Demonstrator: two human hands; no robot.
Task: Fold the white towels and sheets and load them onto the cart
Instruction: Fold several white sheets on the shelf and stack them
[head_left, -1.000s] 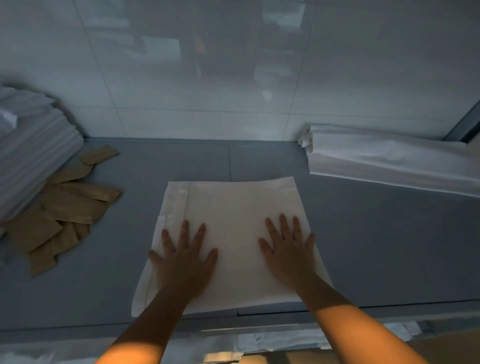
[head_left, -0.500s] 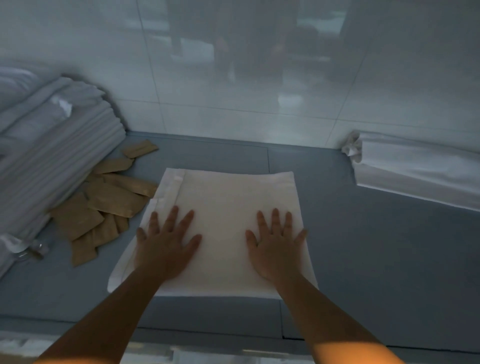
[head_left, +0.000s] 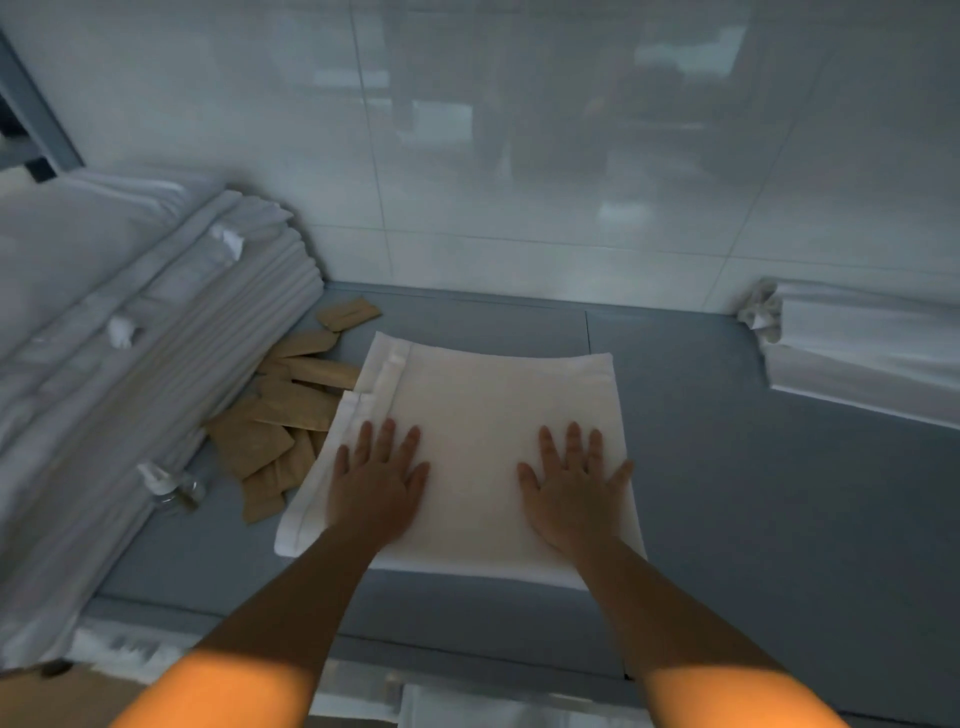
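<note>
A folded white towel is laid flat on the grey desk. Its near half is pressed by both hands, palms down with fingers straight and spread: the left hand beside the towel's left hemmed edge, the right hand near its right edge. Left of the towel, brown paper packets are scattered, touching its left edge, and beyond them stacked white linens are piled. Well right of the towel, a rolled white sheet is seen against the wall.
</note>
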